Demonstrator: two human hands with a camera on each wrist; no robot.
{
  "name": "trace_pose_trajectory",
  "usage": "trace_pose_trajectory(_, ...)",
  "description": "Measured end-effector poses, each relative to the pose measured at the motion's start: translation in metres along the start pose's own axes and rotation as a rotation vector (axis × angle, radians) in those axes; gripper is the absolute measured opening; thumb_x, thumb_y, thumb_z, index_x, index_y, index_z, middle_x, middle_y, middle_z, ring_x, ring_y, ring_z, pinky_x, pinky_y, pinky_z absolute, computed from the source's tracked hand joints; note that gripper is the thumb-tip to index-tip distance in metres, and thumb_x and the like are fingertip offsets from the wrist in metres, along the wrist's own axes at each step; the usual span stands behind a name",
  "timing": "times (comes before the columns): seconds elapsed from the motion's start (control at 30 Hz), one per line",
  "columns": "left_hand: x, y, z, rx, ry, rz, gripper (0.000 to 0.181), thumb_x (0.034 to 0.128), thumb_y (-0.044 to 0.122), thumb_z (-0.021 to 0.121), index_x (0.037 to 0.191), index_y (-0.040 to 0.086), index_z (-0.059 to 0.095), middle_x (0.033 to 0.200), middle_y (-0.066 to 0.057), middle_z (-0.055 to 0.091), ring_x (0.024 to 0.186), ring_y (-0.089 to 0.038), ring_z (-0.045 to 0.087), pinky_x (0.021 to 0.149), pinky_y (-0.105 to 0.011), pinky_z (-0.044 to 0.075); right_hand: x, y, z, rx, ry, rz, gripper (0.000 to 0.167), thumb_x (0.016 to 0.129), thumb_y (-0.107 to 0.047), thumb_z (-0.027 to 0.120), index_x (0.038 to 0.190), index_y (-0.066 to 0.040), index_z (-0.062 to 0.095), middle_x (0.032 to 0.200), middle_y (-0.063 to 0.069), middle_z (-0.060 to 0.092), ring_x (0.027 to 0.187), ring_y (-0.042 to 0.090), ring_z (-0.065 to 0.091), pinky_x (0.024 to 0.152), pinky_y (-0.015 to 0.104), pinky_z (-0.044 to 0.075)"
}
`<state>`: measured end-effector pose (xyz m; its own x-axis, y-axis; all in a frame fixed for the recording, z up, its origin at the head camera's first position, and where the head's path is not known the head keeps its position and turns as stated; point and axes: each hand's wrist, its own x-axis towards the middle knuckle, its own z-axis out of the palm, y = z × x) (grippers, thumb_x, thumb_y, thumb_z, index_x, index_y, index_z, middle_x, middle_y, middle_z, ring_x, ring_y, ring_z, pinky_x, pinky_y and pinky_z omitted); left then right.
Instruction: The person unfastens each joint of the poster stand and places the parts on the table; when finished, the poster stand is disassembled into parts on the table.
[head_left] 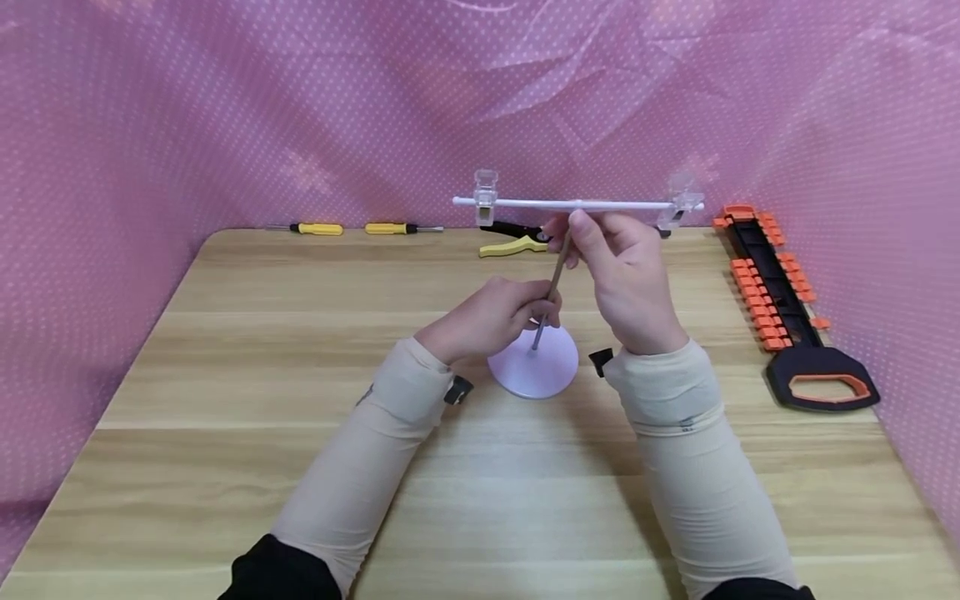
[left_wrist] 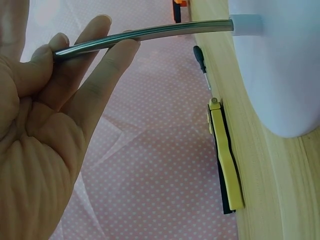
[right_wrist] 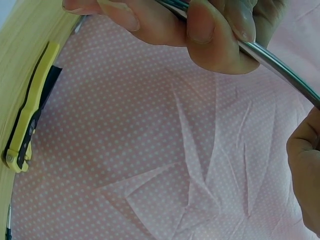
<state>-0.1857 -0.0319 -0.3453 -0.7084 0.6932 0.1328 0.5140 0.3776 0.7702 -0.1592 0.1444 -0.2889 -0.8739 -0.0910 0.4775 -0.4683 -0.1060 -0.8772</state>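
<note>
Left hand (head_left: 491,317) and right hand (head_left: 630,283): fingers of both pinch the metal rod (head_left: 558,268), right just below the crossbar (head_left: 622,205). Round base (head_left: 534,375) over the bench (head_left: 247,375), well inside its edges, broad span at left; pliers (head_left: 516,247) near far edge.

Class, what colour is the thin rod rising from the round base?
The rod is silvery grey, clearest in the left wrist view.

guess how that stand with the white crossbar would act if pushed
It might tip sideways: the crossbar spreads wide above a much narrower round base. The slim, shiny rod is probably stiff metal, though it may flex slightly. Clear clips near both ends could add wobble.
</note>
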Motion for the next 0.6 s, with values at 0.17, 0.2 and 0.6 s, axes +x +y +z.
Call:
trace_pose_trajectory(0.17, 0.0001, -0.0002, 0.0001, 0.004, 0.006, 0.0, 0.019, 0.1124, 0.01, 0.05, 0.109, 0.004, 0.067, 0.098, -0.007, 0.077, 0.102, -0.028, 0.077, 0.091, -0.023, 0.062, 0.0002, -0.0006, 0.0005, -0.016, 0.012, 0.014, 0.023, 0.11, -0.01, 0.057, 0.111, 0.004, 0.076, 0.097, 0.002, 0.077, 0.092, 0.018, 0.07, 0.074, 0.024, 0.053)
trace_pose_trajectory(0.2, 0.0004, -0.0001, 0.0, 0.01, 0.005, 0.0, 0.019, 0.1124, 0.01, 0.05, 0.11, 0.005, 0.067, 0.098, -0.007, 0.078, 0.101, -0.026, 0.077, 0.09, -0.023, 0.061, 0.0002, -0.0007, 0.0006, -0.021, 0.016, 0.016, 0.023, 0.109, -0.009, 0.057, 0.111, 0.005, 0.076, 0.097, 0.001, 0.077, 0.092, 0.018, 0.07, 0.074, 0.024, 0.053)
trace_pose_trajectory(0.6, 0.0013, 0.0006, -0.0013, 0.006, -0.006, -0.009, 0.02, 0.1129, 0.012, 0.049, 0.111, 0.006, 0.068, 0.099, -0.005, 0.078, 0.102, -0.023, 0.076, 0.09, -0.021, 0.061, 0.0002, -0.0004, 0.002, -0.016, 0.045, 0.016, 0.024, 0.108, -0.01, 0.06, 0.105, 0.007, 0.076, 0.091, 0.002, 0.076, 0.089, 0.017, 0.07, 0.073, 0.024, 0.053)
